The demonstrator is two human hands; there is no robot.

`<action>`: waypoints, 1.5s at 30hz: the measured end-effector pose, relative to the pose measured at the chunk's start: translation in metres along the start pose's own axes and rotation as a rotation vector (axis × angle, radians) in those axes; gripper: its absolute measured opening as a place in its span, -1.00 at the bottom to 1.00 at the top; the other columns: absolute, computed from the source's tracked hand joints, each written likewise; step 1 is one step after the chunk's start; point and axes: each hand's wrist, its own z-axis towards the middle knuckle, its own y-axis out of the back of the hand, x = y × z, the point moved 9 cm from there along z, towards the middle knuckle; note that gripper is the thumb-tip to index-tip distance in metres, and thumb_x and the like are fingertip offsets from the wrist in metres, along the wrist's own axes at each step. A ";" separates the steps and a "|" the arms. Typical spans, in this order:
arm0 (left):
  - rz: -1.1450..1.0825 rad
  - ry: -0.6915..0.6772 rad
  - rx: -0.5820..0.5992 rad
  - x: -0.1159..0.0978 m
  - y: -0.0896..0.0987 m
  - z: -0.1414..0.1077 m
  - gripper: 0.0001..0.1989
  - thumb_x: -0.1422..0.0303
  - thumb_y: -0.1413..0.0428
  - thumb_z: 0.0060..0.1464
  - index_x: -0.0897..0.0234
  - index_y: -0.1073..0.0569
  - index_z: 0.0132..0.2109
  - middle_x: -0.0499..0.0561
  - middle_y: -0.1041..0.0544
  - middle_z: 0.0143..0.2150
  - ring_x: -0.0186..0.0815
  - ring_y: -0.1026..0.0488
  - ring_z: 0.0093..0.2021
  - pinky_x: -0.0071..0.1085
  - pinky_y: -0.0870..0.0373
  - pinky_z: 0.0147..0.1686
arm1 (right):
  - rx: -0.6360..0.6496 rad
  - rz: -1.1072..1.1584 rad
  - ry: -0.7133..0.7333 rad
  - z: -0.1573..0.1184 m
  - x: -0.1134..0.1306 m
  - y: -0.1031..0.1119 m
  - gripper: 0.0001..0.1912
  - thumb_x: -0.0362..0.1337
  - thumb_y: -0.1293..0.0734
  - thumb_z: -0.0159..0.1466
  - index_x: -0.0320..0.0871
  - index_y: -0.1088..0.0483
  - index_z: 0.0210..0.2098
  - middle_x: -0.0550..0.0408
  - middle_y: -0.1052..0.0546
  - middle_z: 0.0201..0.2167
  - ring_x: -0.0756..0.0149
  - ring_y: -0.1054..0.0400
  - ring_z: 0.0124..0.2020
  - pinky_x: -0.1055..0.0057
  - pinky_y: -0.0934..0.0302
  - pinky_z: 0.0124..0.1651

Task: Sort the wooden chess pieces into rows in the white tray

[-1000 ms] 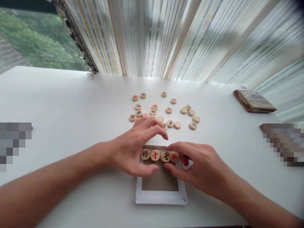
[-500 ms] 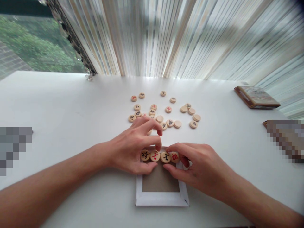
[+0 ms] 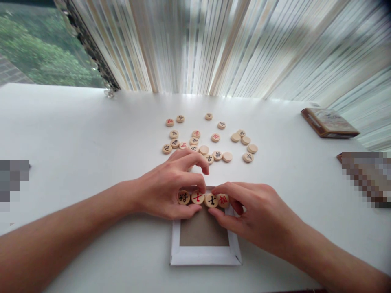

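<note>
Several round wooden Chinese chess pieces form a short row over the far end of a shallow white box point(image 3: 206, 255) with a grey-brown floor. My left hand point(image 3: 175, 185) curls around the row's left half, thumb and index finger closed on a red-marked chess piece point(image 3: 197, 197). Inside that same hand's curve is a black-marked chess piece point(image 3: 183, 197). From the other side, my right hand point(image 3: 244, 205) pinches another black-marked piece point(image 3: 211, 200) by its edges. Against it, within the right hand's grasp, sits a second red-marked piece point(image 3: 223, 200).
Beyond my hands, loose chess pieces point(image 3: 215, 138) lie scattered on the white table point(image 3: 100, 134), some blank side up. A brown box point(image 3: 331, 122) lies at the far right, with a partly blurred object point(image 3: 366, 179) nearer. Striped curtains point(image 3: 198, 49) hang behind the table.
The view has shifted slightly, so the table and the loose pieces appear a little higher and farther left. Both hands keep their grip on the row of pieces.
</note>
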 end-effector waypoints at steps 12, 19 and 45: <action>-0.048 -0.003 -0.003 0.001 0.000 0.003 -0.90 0.47 -0.31 0.06 0.19 -0.63 -0.24 0.10 -0.60 0.02 -0.10 -0.49 0.07 -0.10 -0.40 0.22 | 0.024 0.006 -0.008 -0.001 -0.002 -0.003 -0.95 -0.31 -0.44 0.32 -0.13 -0.56 -0.22 0.21 -0.55 -0.52 0.41 -0.31 -0.59 0.47 -0.14 -0.45; -0.056 0.007 -0.015 0.000 0.000 0.003 -0.88 0.50 -0.32 0.03 0.21 -0.63 -0.26 0.09 -0.61 0.00 -0.10 -0.50 0.07 -0.09 -0.41 0.24 | 0.000 -0.008 0.004 0.000 -0.002 -0.002 -0.96 -0.33 -0.45 0.31 -0.14 -0.57 -0.23 0.22 -0.52 -0.55 0.40 -0.31 -0.60 0.45 -0.13 -0.45; -0.123 0.114 0.264 -0.001 0.012 0.008 -0.52 0.44 -0.36 -0.08 0.19 -0.36 -0.03 0.16 -0.47 0.16 0.02 -0.41 0.18 -0.11 -0.43 0.18 | -0.056 -0.034 0.070 -0.003 0.006 0.011 -0.94 -0.30 -0.41 0.34 -0.11 -0.47 -0.20 0.32 -0.42 -0.60 0.45 -0.29 -0.67 0.50 -0.18 -0.54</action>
